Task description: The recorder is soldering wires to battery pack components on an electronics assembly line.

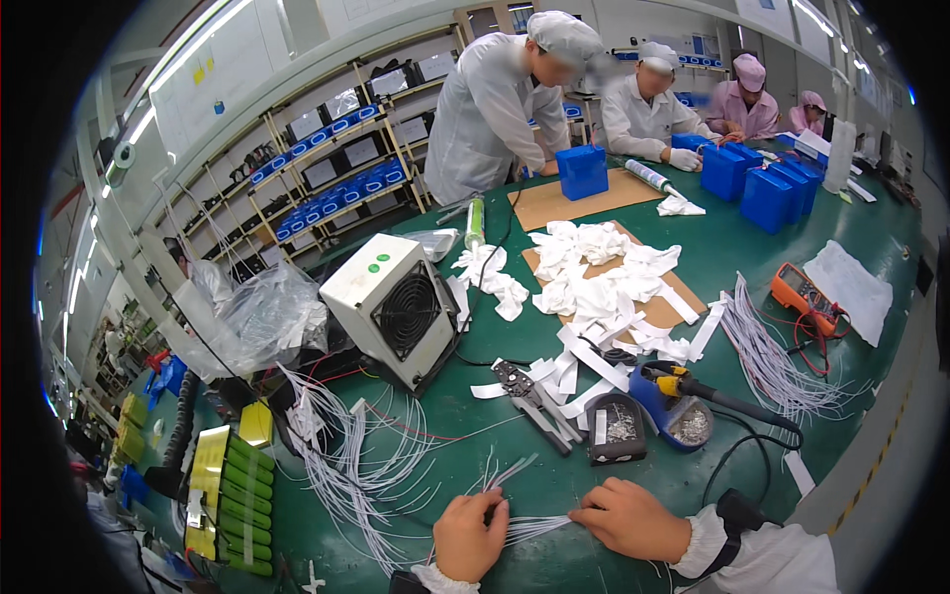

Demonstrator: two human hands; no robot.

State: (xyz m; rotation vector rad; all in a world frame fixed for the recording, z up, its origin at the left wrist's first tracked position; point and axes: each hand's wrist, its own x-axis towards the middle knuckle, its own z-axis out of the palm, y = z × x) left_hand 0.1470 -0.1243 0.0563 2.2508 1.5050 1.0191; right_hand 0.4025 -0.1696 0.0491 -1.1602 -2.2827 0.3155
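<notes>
Pinching wires [539, 529] close to the near edge of the bench [732, 257], with left hand [471, 535] and right hand [630, 520] both in a fingertip grip. Could splay with any slackening of the left grip, or snag on the loose bundle [341, 483] toward the left edge if dragged that way.

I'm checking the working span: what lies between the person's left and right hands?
In the head view, a bundle of thin white wires bridges the left hand and right hand.
</notes>
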